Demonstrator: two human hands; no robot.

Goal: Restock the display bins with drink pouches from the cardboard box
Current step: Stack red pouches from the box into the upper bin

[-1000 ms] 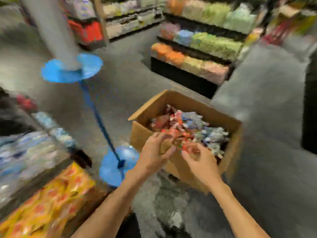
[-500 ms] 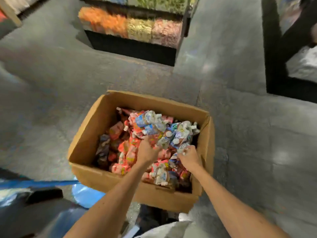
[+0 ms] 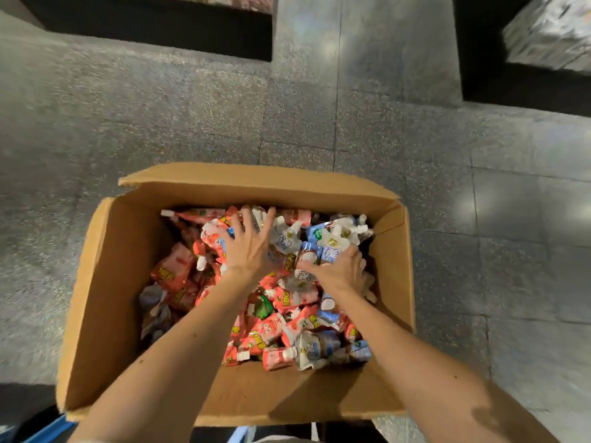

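An open cardboard box (image 3: 105,292) stands on the floor below me, heaped with red, pink, white and blue spouted drink pouches (image 3: 271,330). Both of my arms reach down into it. My left hand (image 3: 251,246) lies on the pile near the far side with its fingers spread flat over the pouches. My right hand (image 3: 340,271) is just to the right of it, fingers curled round a white and blue pouch (image 3: 329,249) at the top of the heap.
Grey speckled floor tiles (image 3: 415,155) surround the box. A black display base (image 3: 150,33) runs along the top left and another dark unit (image 3: 524,84) with a silvery pack stands at the top right. Something blue (image 3: 48,428) pokes out under the box's near left corner.
The view has swung down from the shop shelves onto the box. My hands have pushed further into the pile; the left has spread flat and the right has closed on a white and blue pouch.
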